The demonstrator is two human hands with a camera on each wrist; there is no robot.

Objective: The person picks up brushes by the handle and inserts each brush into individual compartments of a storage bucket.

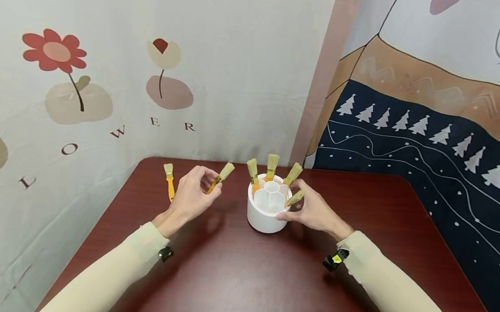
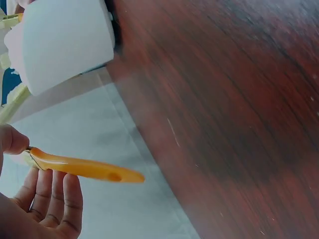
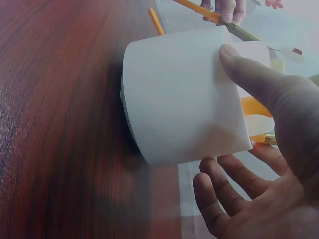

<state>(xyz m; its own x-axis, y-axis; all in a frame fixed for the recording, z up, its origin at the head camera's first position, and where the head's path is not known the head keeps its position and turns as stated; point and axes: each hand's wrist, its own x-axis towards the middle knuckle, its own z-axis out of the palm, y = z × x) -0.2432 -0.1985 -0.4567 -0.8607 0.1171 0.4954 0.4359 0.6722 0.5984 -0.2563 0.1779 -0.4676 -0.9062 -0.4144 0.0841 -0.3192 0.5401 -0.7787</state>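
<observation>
My left hand pinches a paintbrush between thumb and fingers, its pale bristles up and its orange handle angled down. In the left wrist view, the handle of this paintbrush sticks out past the fingers. To its right on the table stands a round white organizer with inner compartments. Several paintbrushes stand in its outer compartments, bristles up. My right hand holds the organizer at its right side. In the right wrist view, the thumb lies on the wall of the organizer near the rim.
Another paintbrush with an orange handle lies on the table left of my left hand, partly hidden by it. The dark red table ends at a patterned cloth backdrop behind and to both sides.
</observation>
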